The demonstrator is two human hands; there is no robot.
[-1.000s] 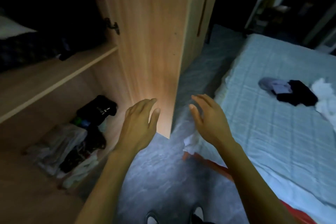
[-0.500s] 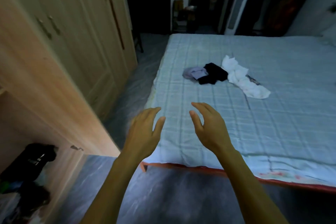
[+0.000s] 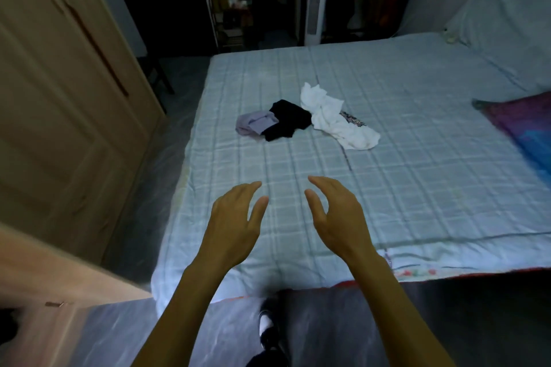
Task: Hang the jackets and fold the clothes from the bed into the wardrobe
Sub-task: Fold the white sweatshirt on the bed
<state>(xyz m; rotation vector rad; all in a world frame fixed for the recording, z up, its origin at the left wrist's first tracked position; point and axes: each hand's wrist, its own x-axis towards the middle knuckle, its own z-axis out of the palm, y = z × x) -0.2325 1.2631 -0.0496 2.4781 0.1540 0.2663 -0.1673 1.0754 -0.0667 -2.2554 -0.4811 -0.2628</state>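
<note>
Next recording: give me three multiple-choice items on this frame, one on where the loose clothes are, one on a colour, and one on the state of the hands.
1. Where do the loose clothes lie?
A. on the floor
B. on the bed, beyond the hands
C. on a wardrobe shelf

2. What colour is the leftmost garment?
A. red
B. green
C. lilac

3. What are the left hand and right hand doing?
A. held out open, holding nothing
B. each gripping a garment
C. pulling a door handle

Answers:
1 B: the pile sits mid-bed.
2 C: the leftmost garment, beside the black garment, is lilac.
3 A: the fingers are relaxed and well short of the clothes.
</note>
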